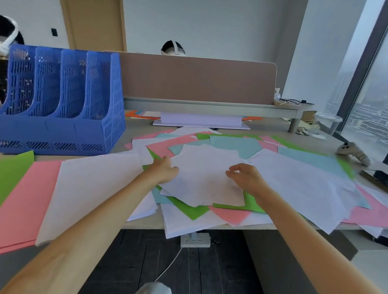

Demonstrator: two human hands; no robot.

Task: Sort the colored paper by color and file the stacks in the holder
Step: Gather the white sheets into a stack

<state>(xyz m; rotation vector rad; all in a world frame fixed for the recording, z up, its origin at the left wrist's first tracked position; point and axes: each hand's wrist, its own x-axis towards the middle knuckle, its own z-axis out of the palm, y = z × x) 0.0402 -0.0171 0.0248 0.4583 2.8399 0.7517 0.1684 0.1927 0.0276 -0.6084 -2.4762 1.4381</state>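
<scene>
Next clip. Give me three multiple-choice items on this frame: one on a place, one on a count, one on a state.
1. Where does the blue file holder stand?
A. On the floor
B. At the left rear of the desk
C. On the right, by the window

2. How many compartments does it have?
A. Two
B. Four
C. Six

3. What are the left hand and the right hand doing?
A. Touching white sheets on top of the mixed paper pile
B. Gripping the holder
C. Raising a green sheet in the air

Answers:
1. B: it stands on the desk, to the left of the pile and further back.
2. B: four slots show side by side.
3. A: both hands are on white sheets at the middle of the pile.
</scene>
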